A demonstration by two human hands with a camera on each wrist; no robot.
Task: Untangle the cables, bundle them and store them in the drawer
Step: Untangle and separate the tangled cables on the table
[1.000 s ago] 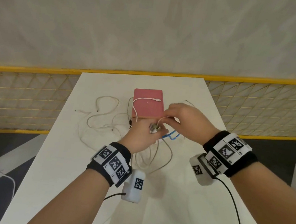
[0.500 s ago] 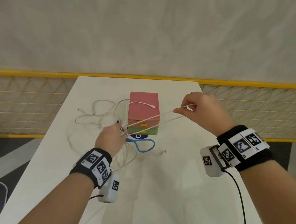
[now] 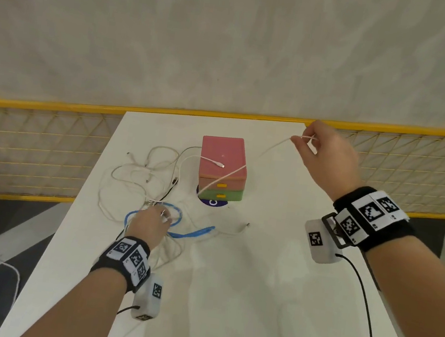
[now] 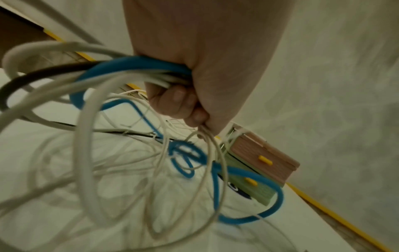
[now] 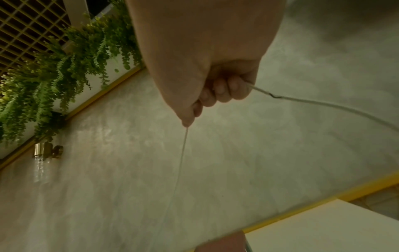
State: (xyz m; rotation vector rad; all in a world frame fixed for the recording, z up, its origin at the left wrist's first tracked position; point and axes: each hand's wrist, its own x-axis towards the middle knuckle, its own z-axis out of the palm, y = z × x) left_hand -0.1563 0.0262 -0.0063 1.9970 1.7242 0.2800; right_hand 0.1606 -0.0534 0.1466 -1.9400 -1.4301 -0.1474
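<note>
A tangle of white, blue and black cables (image 3: 140,183) lies on the white table (image 3: 243,284), left of a small drawer box. My left hand (image 3: 152,222) grips a bunch of them low over the table; in the left wrist view its fingers (image 4: 179,100) curl round the blue cable (image 4: 129,65) and several white ones. My right hand (image 3: 322,150) is raised at the far right and pinches a thin white cable (image 3: 232,174), which runs taut down across the drawer box (image 3: 223,165) toward the tangle. In the right wrist view the thin white cable (image 5: 182,156) leaves the pinched fingertips (image 5: 187,121).
The drawer box has a pink top drawer (image 3: 222,185) and a green lower drawer (image 3: 220,195), both closed, with yellow handles. It stands on a dark blue round mark (image 3: 212,202). A white cable end (image 3: 246,225) lies loose mid-table. A yellow mesh fence (image 3: 34,149) borders the table.
My right hand has pulled the thin white cable up and to the far right, drawing it taut. My left hand has moved left and nearer with the bunch of cables.
</note>
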